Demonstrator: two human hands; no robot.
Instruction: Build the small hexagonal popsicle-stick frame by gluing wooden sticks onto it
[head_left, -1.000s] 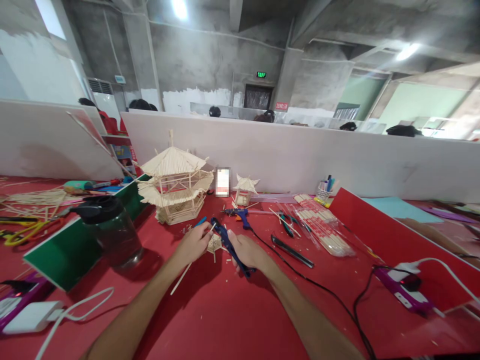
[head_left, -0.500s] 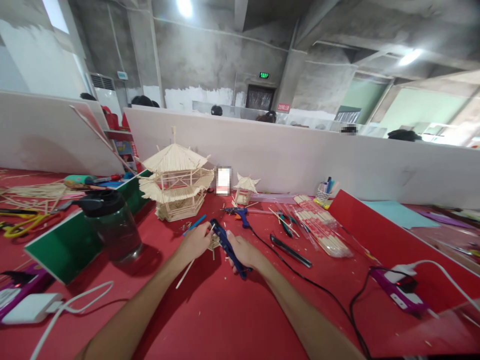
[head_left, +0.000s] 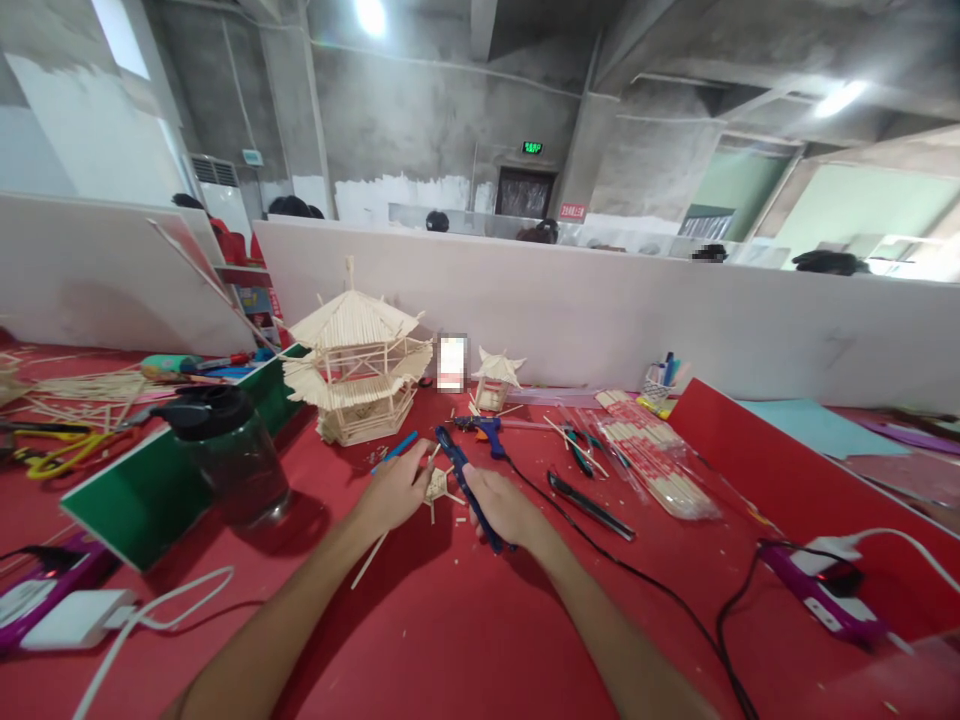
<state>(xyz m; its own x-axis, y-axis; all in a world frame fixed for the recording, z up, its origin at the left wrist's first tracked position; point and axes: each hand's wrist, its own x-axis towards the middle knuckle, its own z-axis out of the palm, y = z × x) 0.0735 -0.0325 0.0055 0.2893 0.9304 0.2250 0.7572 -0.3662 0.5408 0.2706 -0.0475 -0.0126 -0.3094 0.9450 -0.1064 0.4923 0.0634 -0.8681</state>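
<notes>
My left hand [head_left: 395,490] pinches a thin wooden stick [head_left: 369,562]. One end of it slants down to the left below the palm, while the other shows by the fingertips. Wrapped in my right hand [head_left: 504,508] is a long dark blue hand cutter [head_left: 455,460], its head close beside the stick's upper end. I cannot tell whether its jaws touch the stick. On the red table between my hands lies a small frame of wooden sticks [head_left: 436,487], spokes pointing outward and partly covered by my left fingers. A blue pen-like rod [head_left: 397,447] lies just beyond the left hand.
Behind my hands stand a large stick pavilion [head_left: 360,370] and a small one [head_left: 496,380]. A blue glue gun [head_left: 487,435] trails a black cord rightward past a utility knife [head_left: 590,505], pliers [head_left: 579,455] and bagged sticks [head_left: 660,455]. A dark bottle [head_left: 229,460] stands left.
The cutter and my right hand have shifted slightly right, away from the left fingertips, and the cutter looks narrower. My left hand still holds the stick. The whole view has shifted slightly.
</notes>
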